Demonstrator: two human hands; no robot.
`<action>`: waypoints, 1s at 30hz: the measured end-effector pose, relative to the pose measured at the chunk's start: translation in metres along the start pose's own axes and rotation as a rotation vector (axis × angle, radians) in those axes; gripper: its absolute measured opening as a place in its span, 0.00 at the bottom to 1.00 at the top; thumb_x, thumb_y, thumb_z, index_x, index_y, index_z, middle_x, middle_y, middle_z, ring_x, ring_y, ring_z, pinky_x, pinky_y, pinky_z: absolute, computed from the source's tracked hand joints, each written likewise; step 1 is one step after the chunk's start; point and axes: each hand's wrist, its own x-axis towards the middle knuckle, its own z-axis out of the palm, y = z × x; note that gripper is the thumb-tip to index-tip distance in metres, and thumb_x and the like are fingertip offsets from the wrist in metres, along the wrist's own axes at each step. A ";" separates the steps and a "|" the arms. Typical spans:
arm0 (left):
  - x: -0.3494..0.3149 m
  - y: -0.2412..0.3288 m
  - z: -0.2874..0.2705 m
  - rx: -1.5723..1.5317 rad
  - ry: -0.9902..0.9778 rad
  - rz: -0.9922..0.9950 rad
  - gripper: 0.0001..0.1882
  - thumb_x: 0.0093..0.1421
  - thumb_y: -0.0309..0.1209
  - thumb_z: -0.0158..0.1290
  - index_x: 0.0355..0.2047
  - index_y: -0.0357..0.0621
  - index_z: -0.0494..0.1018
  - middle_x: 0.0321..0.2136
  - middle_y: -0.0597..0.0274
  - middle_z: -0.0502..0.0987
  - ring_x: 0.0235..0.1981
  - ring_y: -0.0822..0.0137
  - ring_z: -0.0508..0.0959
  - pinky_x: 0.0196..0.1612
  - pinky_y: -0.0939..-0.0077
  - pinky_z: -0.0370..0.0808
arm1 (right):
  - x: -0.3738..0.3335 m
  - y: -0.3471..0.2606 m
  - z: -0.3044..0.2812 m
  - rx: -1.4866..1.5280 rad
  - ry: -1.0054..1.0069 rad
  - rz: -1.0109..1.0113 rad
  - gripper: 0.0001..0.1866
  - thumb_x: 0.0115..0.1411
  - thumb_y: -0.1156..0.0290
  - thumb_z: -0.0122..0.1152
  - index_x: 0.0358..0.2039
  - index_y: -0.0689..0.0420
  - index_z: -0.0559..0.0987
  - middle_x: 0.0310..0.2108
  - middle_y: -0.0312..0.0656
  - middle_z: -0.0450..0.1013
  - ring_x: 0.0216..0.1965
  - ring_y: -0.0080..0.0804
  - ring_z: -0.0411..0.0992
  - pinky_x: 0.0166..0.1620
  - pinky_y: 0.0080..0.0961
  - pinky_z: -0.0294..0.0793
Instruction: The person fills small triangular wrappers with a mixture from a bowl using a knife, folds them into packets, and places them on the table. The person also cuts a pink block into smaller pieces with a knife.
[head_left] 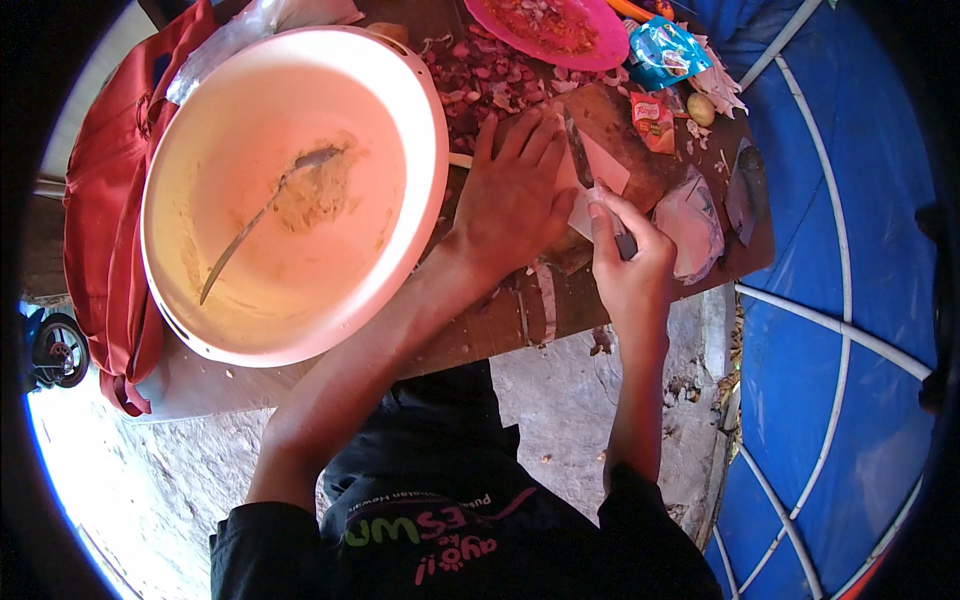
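Observation:
My left hand [512, 200] lies flat with its fingers stretched out, pressing on the left part of a flat pale piece [607, 172], whose material I cannot make out. My right hand [635, 250] is wrapped round the dark handle of a knife [577, 150]. The knife's blade points away from me across the pale piece, just right of my left fingers. Beneath lies a worn brown cutting board [645, 178]. My left palm and fingers hide part of the piece.
Left stands a large pale basin [432, 130] with a metal spoon [240, 240] and some paste [315, 195] inside. Shallots and peelings [480, 85] lie beyond my hands, near a pink plate [610, 40]. A blue packet [665, 55], red sachet [652, 122] and clear plastic bag [690, 230] sit right.

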 end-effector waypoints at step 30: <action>0.001 0.002 -0.001 0.015 -0.019 0.001 0.32 0.63 0.42 0.54 0.63 0.35 0.66 0.65 0.50 0.67 0.70 0.53 0.61 0.72 0.43 0.52 | -0.009 -0.007 0.010 -0.117 0.064 0.021 0.13 0.65 0.72 0.62 0.48 0.62 0.84 0.44 0.55 0.82 0.48 0.46 0.82 0.48 0.35 0.80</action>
